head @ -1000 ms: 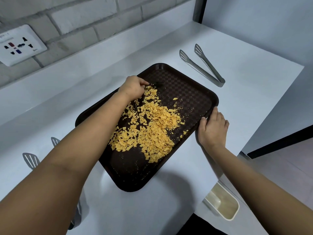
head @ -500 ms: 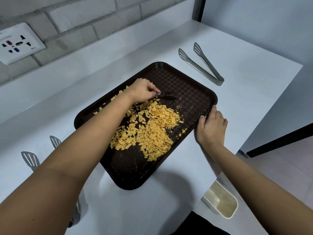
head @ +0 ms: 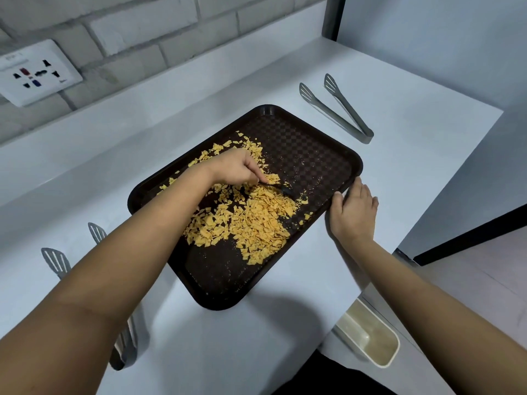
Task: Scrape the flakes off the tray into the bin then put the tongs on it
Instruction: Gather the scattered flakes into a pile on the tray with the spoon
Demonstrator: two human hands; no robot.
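A dark brown tray point(head: 313, 155) lies at an angle on the white counter, with a heap of yellow flakes point(head: 256, 220) on its middle and near half. My left hand point(head: 236, 169) is closed on a small dark scraper point(head: 281, 190) whose blade rests at the far side of the heap. My right hand point(head: 355, 212) holds the tray's right rim. One pair of metal tongs point(head: 339, 112) lies beyond the tray at the right. A second pair of tongs point(head: 57, 260) lies at the left, partly hidden under my left forearm. A cream bin point(head: 370, 343) stands below the counter's front right corner.
A wall socket point(head: 34, 72) sits on the brick wall at the far left. The counter point(head: 427, 155) ends at the right, with the floor point(head: 470, 275) beyond. A raised ledge point(head: 142, 89) runs along the wall behind the tray.
My left hand has drawn the scraper from the tray's far side toward me and to the right, pushing flakes into a tighter heap. My right hand has stayed on the rim.
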